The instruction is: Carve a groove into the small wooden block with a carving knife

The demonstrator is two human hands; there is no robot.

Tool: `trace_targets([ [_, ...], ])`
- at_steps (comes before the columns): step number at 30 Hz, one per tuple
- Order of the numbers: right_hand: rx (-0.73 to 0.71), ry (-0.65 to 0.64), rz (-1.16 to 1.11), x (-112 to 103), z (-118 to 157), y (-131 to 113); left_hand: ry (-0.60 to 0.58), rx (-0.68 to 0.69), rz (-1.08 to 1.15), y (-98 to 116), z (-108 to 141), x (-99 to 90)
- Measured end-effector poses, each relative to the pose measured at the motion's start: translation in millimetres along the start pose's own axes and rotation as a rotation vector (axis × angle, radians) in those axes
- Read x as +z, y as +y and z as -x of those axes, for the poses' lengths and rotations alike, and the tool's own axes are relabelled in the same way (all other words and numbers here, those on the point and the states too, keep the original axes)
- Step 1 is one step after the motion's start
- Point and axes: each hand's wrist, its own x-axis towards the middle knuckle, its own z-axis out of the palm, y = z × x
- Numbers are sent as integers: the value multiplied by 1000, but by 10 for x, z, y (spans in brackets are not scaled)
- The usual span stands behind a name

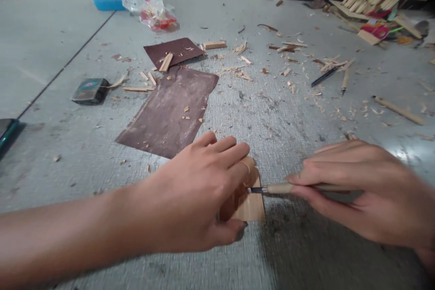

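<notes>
A small light wooden block [253, 206] lies on the grey table, partly hidden beneath my left hand [207, 186]. The fingers and thumb of that hand hold the block from its far and near sides. My right hand [360, 186] grips a carving tool [278, 188] by its pale wooden handle. The tool's dark metal blade points left, and its tip meets the top of the block near a curved cut. Between my left fingers the block shows darker, reddish areas.
Brown sandpaper sheets [170, 111] lie beyond my left hand, beside a small dark box [90, 91]. Wood shavings, a dark blade [324, 76] and another wooden-handled tool [399, 109] are scattered behind my right hand. Plastic bags [152, 9] and a pile of sticks [360, 3] stand farther back.
</notes>
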Motion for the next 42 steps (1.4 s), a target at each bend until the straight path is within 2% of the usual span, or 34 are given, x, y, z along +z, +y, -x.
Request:
trace_targets([
  [6,-97,19,34,34,-18,35,3,30,6,-42,-6,-1],
  [11,-101,-22,47,16,-15,72,4,52,-28,-36,-5,-20],
  [17,-27,-59,-8,4,16,67,9,55,-70,-15,0,-42],
  [29,-145,-97,148,31,119,155,72,80,-199,39,-41,54],
  [36,-209,-59,119,81,140,203,75,75,-154,73,-58,63],
  [42,-206,-31,105,149,152,211,62,90,-176,81,-62,58],
])
